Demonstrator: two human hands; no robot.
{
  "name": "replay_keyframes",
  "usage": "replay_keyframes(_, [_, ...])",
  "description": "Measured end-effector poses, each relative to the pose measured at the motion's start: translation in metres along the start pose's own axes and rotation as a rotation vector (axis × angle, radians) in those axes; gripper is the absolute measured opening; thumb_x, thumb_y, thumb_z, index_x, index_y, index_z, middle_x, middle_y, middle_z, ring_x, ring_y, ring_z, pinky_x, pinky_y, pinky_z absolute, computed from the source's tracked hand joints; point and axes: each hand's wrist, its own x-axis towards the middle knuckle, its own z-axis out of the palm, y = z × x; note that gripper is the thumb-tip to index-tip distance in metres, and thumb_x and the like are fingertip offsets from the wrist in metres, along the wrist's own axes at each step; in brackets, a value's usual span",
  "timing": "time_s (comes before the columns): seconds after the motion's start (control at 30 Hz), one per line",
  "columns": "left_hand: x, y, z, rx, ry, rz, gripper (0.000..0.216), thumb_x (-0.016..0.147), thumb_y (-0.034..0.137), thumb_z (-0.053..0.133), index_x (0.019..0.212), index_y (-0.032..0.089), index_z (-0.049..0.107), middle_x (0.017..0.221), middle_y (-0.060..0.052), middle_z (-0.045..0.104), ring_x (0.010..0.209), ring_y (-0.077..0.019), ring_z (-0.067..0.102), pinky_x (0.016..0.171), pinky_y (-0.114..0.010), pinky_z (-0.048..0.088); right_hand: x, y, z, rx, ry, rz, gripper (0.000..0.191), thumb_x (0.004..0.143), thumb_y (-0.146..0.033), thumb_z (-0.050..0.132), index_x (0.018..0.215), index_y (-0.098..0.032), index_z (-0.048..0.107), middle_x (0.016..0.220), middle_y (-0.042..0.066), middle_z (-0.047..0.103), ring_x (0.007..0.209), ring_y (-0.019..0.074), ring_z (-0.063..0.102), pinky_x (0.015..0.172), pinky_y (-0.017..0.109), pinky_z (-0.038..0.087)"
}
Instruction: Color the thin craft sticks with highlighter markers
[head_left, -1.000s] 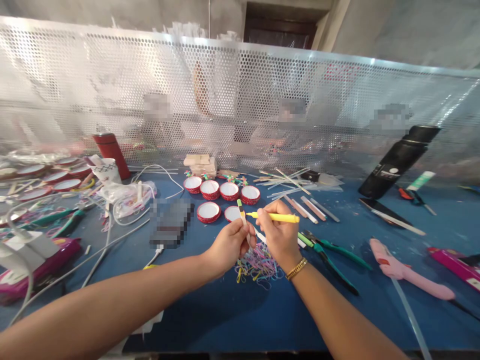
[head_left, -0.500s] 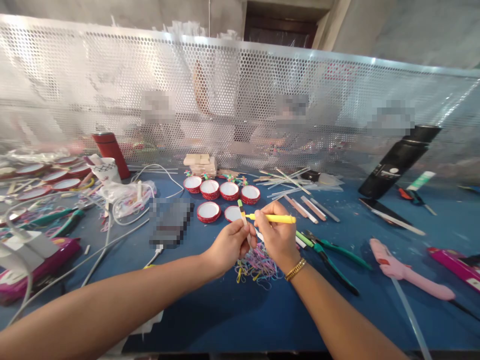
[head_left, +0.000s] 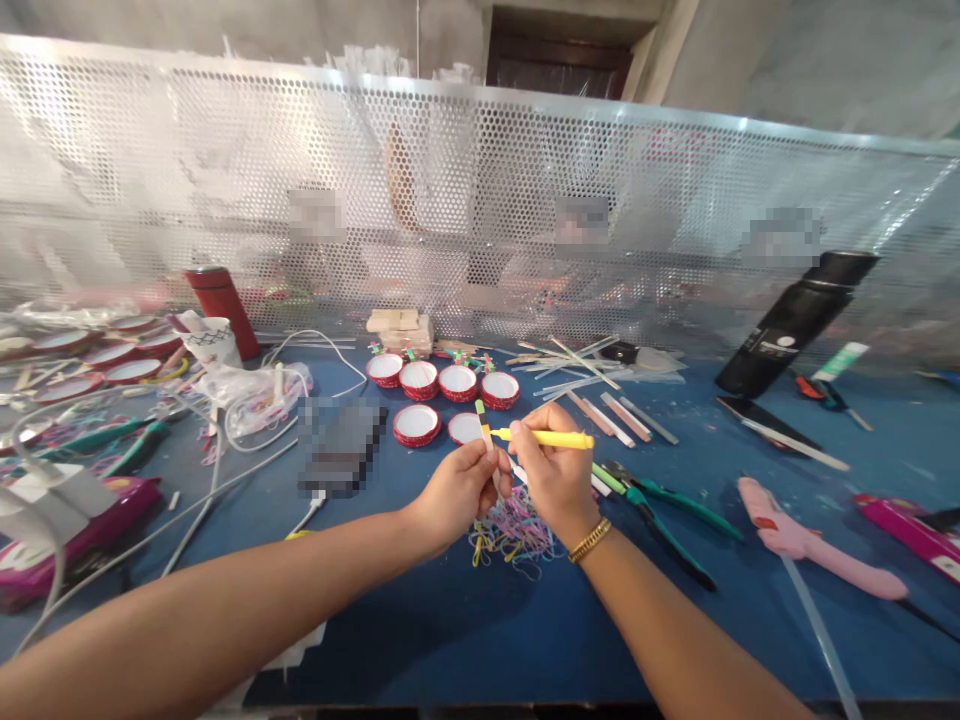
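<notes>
Between the thumb and fingers of my left hand (head_left: 461, 497) is a thin wooden stick (head_left: 484, 424), held upright, its top end coloured green with a yellow-orange part below. My right hand (head_left: 559, 470) grips a yellow marker pen (head_left: 559, 438), whose tip points left and meets or nearly meets the stick. Under both hands lies a tangle of coloured threads (head_left: 517, 535). Just beyond them stand several shallow red round tins with white insides (head_left: 417, 424), one partly hidden by my left hand. A green marker (head_left: 607, 477) lies right of my right hand.
Green-handled pliers (head_left: 660, 520) and a pink glue gun (head_left: 817, 540) lie to the right. A black bottle (head_left: 795, 325) leans at the back right. Left are a phone (head_left: 345, 445) on a cable, a red flask (head_left: 223, 310) and more clutter. A perforated metal screen (head_left: 480, 200) stands behind.
Hardly anything differs. Both hands keep their places, with the marker tip still at the stick; the view has shifted very slightly.
</notes>
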Motion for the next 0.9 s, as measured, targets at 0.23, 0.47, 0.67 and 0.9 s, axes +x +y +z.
replay_keyframes(0.23, [0.001,-0.004,-0.002,0.005,0.002,0.015,0.028,0.089,0.043,0.056,0.077,0.018,0.052,0.058,0.004,0.053,0.039,-0.0052,0.030,0.042,-0.022,0.018,0.001,-0.001,0.001,-0.053,0.011,-0.027,0.026,0.093,-0.034,0.058,0.070,-0.025,0.048,0.052,-0.005,0.056,0.047,0.0123,0.054,0.048,0.024,0.043])
replay_keyframes(0.47, [0.000,-0.003,0.000,0.062,-0.004,0.048,0.035,0.091,0.044,0.056,0.068,0.018,0.051,0.051,0.006,0.043,0.040,-0.0057,0.028,0.043,-0.023,0.019,-0.003,0.007,0.000,-0.041,-0.036,-0.007,0.026,0.093,-0.039,0.061,0.075,-0.024,0.050,0.056,-0.006,0.055,0.047,0.0121,0.053,0.049,0.025,0.044])
replay_keyframes(0.67, [0.001,0.001,-0.002,-0.062,-0.003,-0.009,0.024,0.089,0.038,0.057,0.080,0.016,0.054,0.062,0.002,0.058,0.040,-0.0051,0.031,0.041,-0.021,0.018,0.004,0.007,-0.010,-0.010,0.108,-0.050,0.019,0.095,-0.040,0.060,0.091,-0.022,0.063,0.076,0.000,0.067,0.066,0.0144,0.063,0.065,0.029,0.052])
replay_keyframes(0.9, [0.003,0.002,-0.005,-0.127,-0.016,-0.081,0.023,0.093,0.037,0.055,0.084,0.016,0.054,0.071,-0.003,0.066,0.040,-0.0037,0.040,0.041,-0.017,0.020,0.006,0.010,-0.005,-0.077,0.066,-0.039,0.009,0.089,-0.031,0.065,0.093,-0.023,0.064,0.081,0.001,0.072,0.074,0.0164,0.068,0.068,0.028,0.053])
